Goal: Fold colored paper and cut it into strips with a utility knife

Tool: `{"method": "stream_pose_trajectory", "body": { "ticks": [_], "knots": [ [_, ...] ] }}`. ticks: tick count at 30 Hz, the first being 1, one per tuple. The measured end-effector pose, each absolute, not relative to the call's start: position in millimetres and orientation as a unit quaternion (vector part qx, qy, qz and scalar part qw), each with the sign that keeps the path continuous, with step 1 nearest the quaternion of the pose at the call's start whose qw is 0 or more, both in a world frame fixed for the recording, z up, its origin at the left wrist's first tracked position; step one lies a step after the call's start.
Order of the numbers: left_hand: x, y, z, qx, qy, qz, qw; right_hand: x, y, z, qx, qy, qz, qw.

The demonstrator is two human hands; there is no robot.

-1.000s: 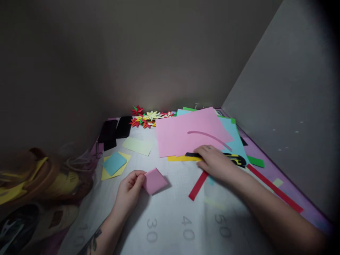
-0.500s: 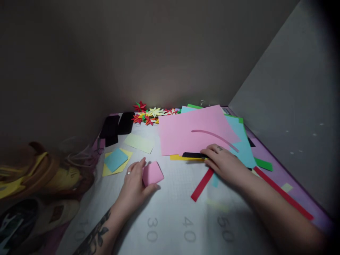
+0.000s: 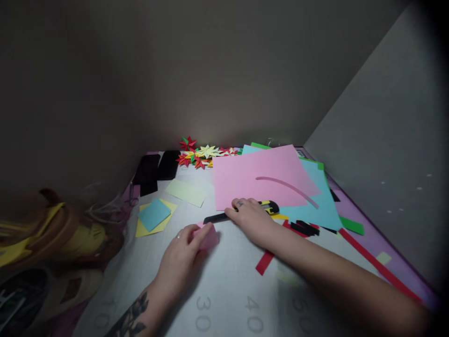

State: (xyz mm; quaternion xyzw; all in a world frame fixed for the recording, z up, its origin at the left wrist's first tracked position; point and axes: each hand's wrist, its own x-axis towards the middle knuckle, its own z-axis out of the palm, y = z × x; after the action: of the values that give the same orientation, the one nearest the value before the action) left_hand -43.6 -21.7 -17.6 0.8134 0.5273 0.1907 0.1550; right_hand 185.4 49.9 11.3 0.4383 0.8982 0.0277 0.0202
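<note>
My left hand is closed on a small folded pink paper, thumb on top and fingers behind. My right hand wraps round a yellow-and-black utility knife, its handle sticking out to the right of the hand. The knife's long dark blade points left, and its tip meets or overlaps the top edge of the folded paper; I cannot tell whether it is inside the fold. Beyond the right hand lies a large pink sheet with a thin curved pink strip on it.
A blue square on yellow paper and a pale green rectangle lie left. Folded paper stars and black phones stand behind. Blue sheets, black scraps and red strips lie right. Scissors are at the left edge.
My right hand has moved left with the utility knife, bringing the blade to the pink paper. My left thumb has closed onto the paper. Black scraps now show where the right hand was.
</note>
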Motion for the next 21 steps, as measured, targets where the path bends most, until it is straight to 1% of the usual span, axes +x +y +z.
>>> {"method": "stream_pose_trajectory", "body": {
  "ticks": [4, 9, 12, 14, 17, 21],
  "knots": [
    [-44, -19, -17, 0.812, 0.537, 0.181, 0.139, 189, 46, 9, 0.416, 0.908, -0.027, 0.029],
    [-42, -15, -20, 0.814, 0.548, 0.161, 0.106, 214, 40, 6, 0.408, 0.908, -0.099, 0.002],
    [-39, -15, -20, 0.804, 0.565, 0.164, 0.087, 227, 40, 2, 0.423, 0.902, -0.084, -0.011],
    [-38, -15, -19, 0.806, 0.557, 0.181, 0.085, 231, 39, 1, 0.407, 0.911, -0.062, -0.013],
    [-40, -12, -19, 0.822, 0.519, 0.203, 0.121, 234, 34, 2, 0.374, 0.926, -0.039, 0.002],
    [-48, -4, -24, 0.832, 0.501, 0.184, 0.154, 231, 23, 3, 0.368, 0.929, -0.034, 0.028]
  ]
}}
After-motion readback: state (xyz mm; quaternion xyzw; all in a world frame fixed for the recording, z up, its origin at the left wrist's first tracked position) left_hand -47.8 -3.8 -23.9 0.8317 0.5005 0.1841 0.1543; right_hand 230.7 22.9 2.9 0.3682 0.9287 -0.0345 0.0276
